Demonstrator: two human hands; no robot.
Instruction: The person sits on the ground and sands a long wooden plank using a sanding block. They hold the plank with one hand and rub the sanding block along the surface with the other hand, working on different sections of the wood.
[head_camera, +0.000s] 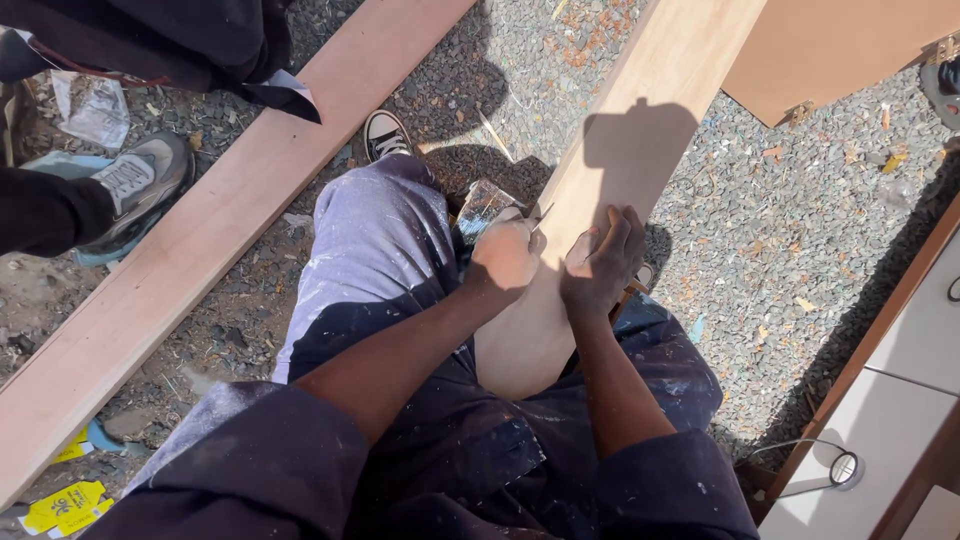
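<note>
Two hands (505, 250) (600, 262) press a plank (640, 110) above gravel ground (780, 220)

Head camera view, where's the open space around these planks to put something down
Bare gravel lies between the plank under both hands and the cabinet edge at right. A narrower strip runs between that plank and the long plank at left, partly shaded. Crowded: around the left hand, right hand and metal tin.

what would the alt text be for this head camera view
A seated person's left hand holds a small blade-like tool against a pale wooden plank lying across their lap, while the right hand presses flat on it. A second plank lies on the gravel ground, near another person's grey shoe.
</note>
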